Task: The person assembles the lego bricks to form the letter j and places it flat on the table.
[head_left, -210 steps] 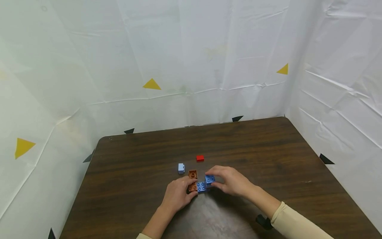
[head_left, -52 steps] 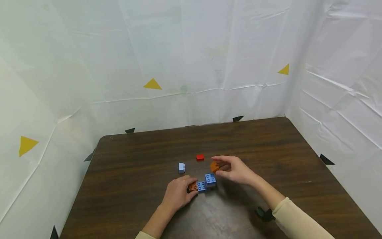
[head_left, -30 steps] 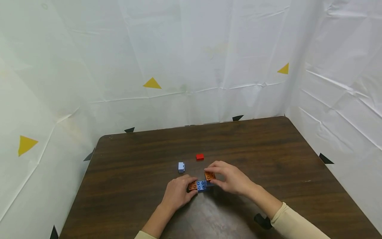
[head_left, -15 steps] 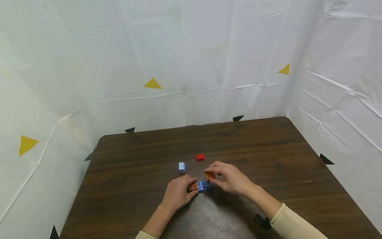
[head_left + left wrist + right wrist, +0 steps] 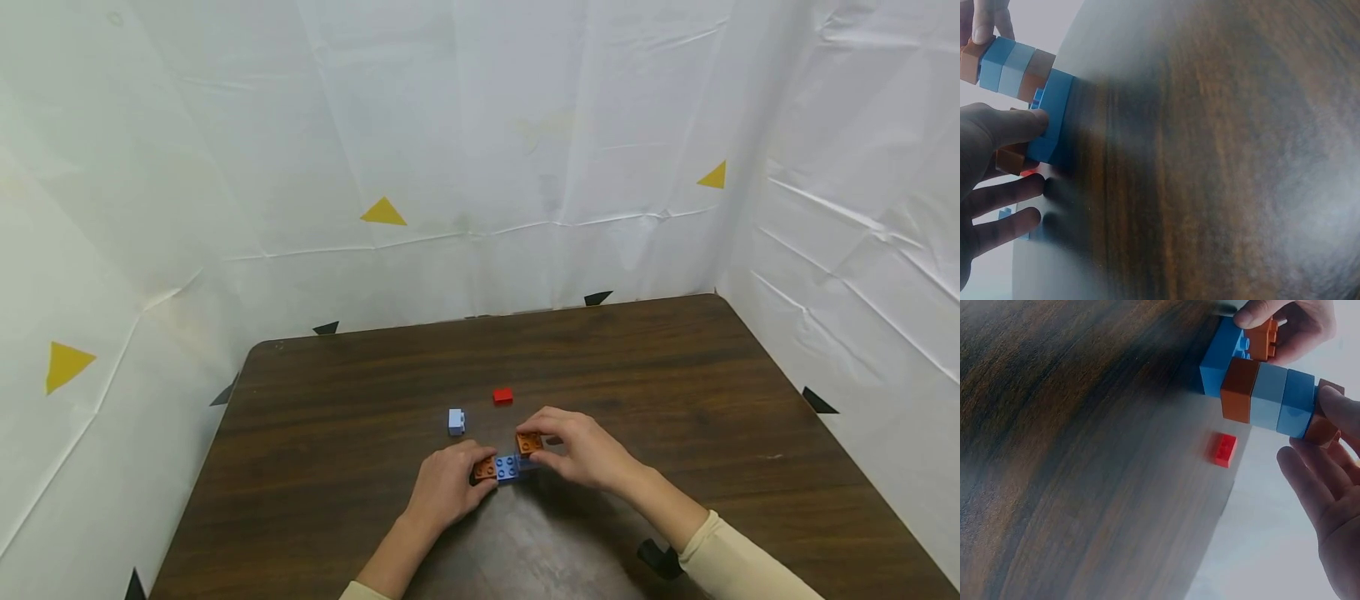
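A blue base brick (image 5: 1219,356) lies on the table. My left hand (image 5: 447,483) holds its left end, where an orange-brown brick (image 5: 486,467) is attached. Above the other end rises a stack: a brown brick (image 5: 1239,390), a light blue brick (image 5: 1267,395) and a blue brick (image 5: 1297,400). On top sits another orange-brown brick (image 5: 528,443), pinched between the thumb and fingers of my right hand (image 5: 581,450). Seen from above, the top brick hides most of the stack.
Behind the build lie a small red brick (image 5: 502,397) and a pale blue brick (image 5: 456,422) on its side. The dark wooden table (image 5: 337,400) meets white sheeting (image 5: 487,150) at the back and sides. A black object (image 5: 660,558) is beside the right forearm.
The loose orange-brown brick behind the build was picked up by my right hand and brought onto the stack's blue brick. Over the last second both hands have barely moved.
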{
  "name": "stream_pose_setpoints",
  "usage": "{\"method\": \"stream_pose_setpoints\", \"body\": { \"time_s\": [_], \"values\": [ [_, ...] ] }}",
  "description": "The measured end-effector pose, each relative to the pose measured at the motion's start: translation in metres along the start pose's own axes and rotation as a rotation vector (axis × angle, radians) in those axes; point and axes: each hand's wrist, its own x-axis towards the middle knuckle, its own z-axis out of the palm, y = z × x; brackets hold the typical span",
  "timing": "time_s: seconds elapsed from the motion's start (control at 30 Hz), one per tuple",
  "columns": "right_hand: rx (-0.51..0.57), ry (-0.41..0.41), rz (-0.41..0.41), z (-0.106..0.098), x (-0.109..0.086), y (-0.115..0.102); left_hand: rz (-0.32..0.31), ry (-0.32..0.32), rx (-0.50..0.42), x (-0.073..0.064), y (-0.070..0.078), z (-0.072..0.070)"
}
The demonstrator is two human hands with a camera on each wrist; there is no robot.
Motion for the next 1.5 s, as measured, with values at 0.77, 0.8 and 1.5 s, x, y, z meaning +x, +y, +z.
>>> {"method": "stream_pose_setpoints", "body": {
  "time_s": [0.77, 0.8, 1.5],
  "values": [
    [-0.104, -0.037, 0.067, -0.0025, 0.0025, -0.0041, -0.006, -0.005, -0.006, -0.0005, 0.0013, -0.0008],
    [-0.122, -0.038, 0.077, -0.0024, 0.0025, -0.0045, -0.005, -0.006, -0.006, -0.0002, 0.0013, -0.0007],
    [-0.147, -0.041, 0.114, 0.0002, 0.004, -0.0004, 0.008, -0.007, 0.004, -0.0004, -0.0006, -0.0007]
  ]
}}
